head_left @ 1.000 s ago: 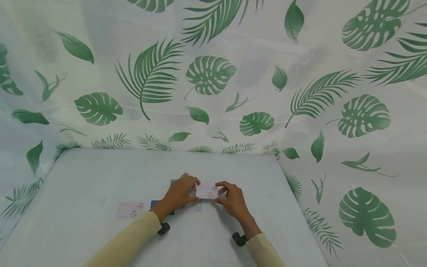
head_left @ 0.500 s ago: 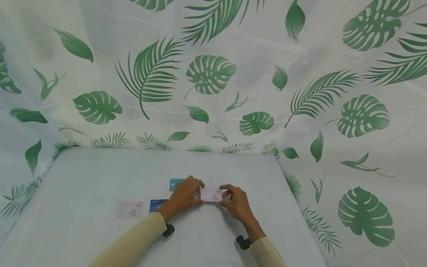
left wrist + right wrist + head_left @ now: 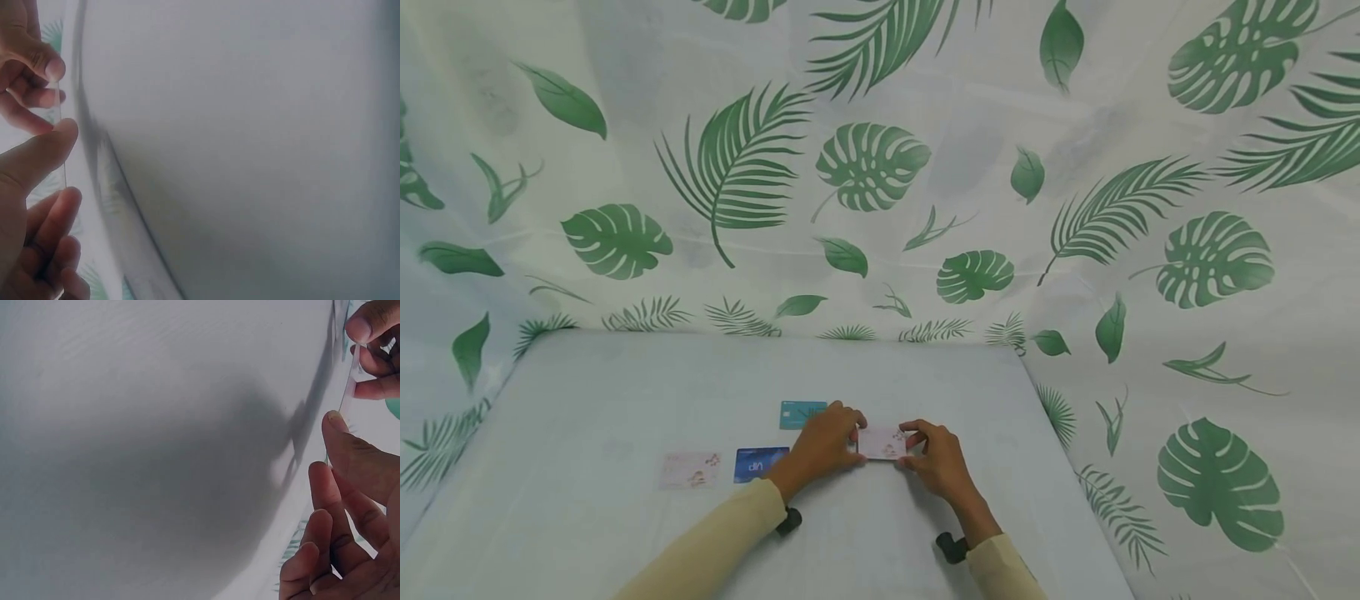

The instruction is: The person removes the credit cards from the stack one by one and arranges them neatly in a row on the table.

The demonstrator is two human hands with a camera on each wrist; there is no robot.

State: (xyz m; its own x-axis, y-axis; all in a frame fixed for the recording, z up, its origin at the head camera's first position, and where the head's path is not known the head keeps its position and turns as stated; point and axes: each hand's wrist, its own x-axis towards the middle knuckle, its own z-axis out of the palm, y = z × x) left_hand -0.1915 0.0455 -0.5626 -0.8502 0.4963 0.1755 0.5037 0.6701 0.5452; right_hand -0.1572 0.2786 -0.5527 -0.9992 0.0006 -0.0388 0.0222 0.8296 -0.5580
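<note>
A pale pink card point(image 3: 882, 442) with small pictures is held just above the white table point(image 3: 625, 392) by both hands. My left hand point(image 3: 822, 443) pinches its left end between thumb and fingers. My right hand point(image 3: 934, 458) pinches its right end the same way. In the left wrist view the card point(image 3: 61, 140) shows edge-on between the thumb and fingertips. The right wrist view shows the card's thin edge point(image 3: 347, 387) too. Whether the card touches the table I cannot tell.
Three more cards lie flat to the left: a teal one point(image 3: 796, 413), a blue one point(image 3: 760, 463) and a pink one point(image 3: 689, 470). A leaf-print cloth point(image 3: 880, 183) hangs behind and to the right. The table's right edge point(image 3: 1060, 467) is close to my right hand.
Both hands have carried the pink card to the right and a little nearer. The teal and blue cards, earlier partly hidden by my left hand, now show fully.
</note>
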